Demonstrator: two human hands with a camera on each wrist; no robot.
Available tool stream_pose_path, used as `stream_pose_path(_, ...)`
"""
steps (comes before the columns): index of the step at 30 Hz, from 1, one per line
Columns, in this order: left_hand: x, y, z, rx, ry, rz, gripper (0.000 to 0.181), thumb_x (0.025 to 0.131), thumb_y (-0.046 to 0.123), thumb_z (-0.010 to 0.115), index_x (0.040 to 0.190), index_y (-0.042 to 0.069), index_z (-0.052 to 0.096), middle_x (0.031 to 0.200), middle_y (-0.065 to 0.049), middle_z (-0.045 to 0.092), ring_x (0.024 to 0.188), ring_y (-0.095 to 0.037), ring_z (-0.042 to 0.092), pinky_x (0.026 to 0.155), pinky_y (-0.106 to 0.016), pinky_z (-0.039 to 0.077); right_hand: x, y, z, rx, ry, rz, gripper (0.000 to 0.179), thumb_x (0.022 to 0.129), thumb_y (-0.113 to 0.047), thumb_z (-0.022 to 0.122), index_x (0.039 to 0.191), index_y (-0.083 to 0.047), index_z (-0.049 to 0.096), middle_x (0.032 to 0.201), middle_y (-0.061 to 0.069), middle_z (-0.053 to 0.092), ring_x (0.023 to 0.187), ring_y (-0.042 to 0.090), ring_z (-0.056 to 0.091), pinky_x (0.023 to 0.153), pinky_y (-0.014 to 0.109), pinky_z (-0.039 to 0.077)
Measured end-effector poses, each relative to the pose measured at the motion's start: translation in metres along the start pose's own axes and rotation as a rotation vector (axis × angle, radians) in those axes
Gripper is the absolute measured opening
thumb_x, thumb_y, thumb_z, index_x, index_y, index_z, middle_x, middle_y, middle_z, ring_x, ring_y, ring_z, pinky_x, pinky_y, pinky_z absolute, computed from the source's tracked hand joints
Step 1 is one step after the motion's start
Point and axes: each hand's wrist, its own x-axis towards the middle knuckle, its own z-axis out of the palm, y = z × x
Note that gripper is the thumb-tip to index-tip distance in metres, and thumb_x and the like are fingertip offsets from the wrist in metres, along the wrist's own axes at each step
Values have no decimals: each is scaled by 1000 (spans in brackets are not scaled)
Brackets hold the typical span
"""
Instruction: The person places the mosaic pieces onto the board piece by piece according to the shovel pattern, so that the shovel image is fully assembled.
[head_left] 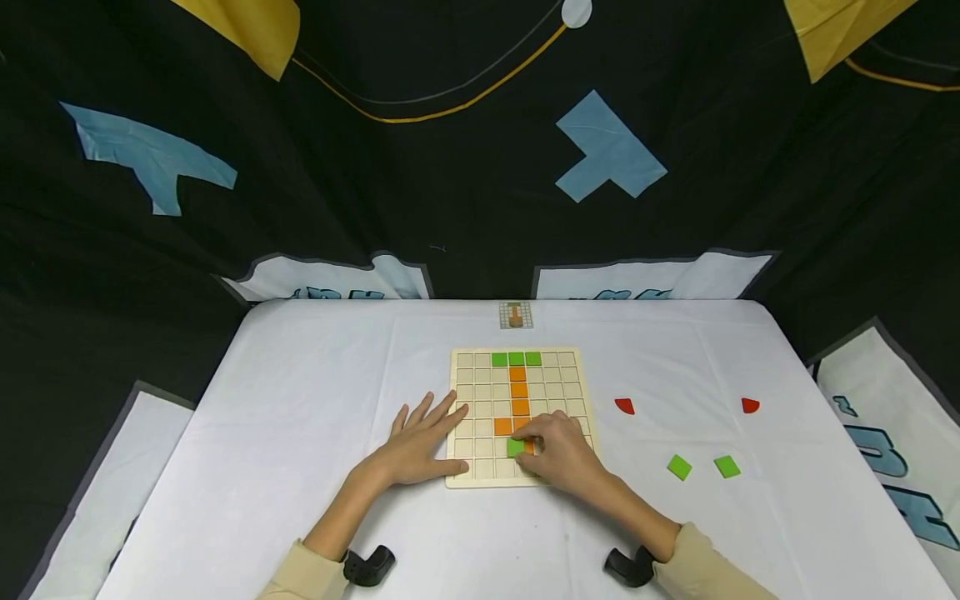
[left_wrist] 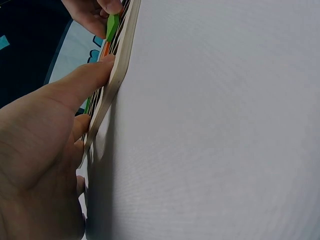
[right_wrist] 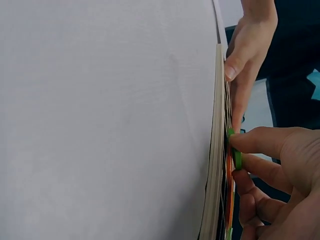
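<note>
A square wooden grid board [head_left: 480, 475] lies on the white table, with three green tiles [head_left: 516, 359] along its far row and a column of orange tiles [head_left: 519, 390] below them. My right hand [head_left: 562, 454] pinches a green square tile [head_left: 515, 447] between thumb and fingers, low over the near part of the board beside the orange tiles. In the right wrist view that tile [right_wrist: 237, 157] is tilted against the board's face. My left hand [head_left: 416, 446] rests with spread fingers on the board's left edge, its thumb [left_wrist: 102, 70] at the near rim.
To the right of the board lie two red quarter-round pieces [head_left: 625, 406] and two green square tiles [head_left: 679, 467]. A small pattern card [head_left: 516, 315] sits at the table's far edge. Black cloth with blue and yellow shapes hangs behind the table.
</note>
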Motion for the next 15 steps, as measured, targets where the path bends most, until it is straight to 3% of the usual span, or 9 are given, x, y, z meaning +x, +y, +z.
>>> stream_pose_path(15, 0, -1, 1, 2, -1, 8, 86, 89, 58, 64, 158, 18, 32, 166, -7, 13, 151, -37, 0, 113, -66, -2, 8, -6, 9, -8, -21, -47, 21, 74, -9, 85, 94, -10, 80, 95, 0, 72, 81, 14, 50, 72, 34, 35)
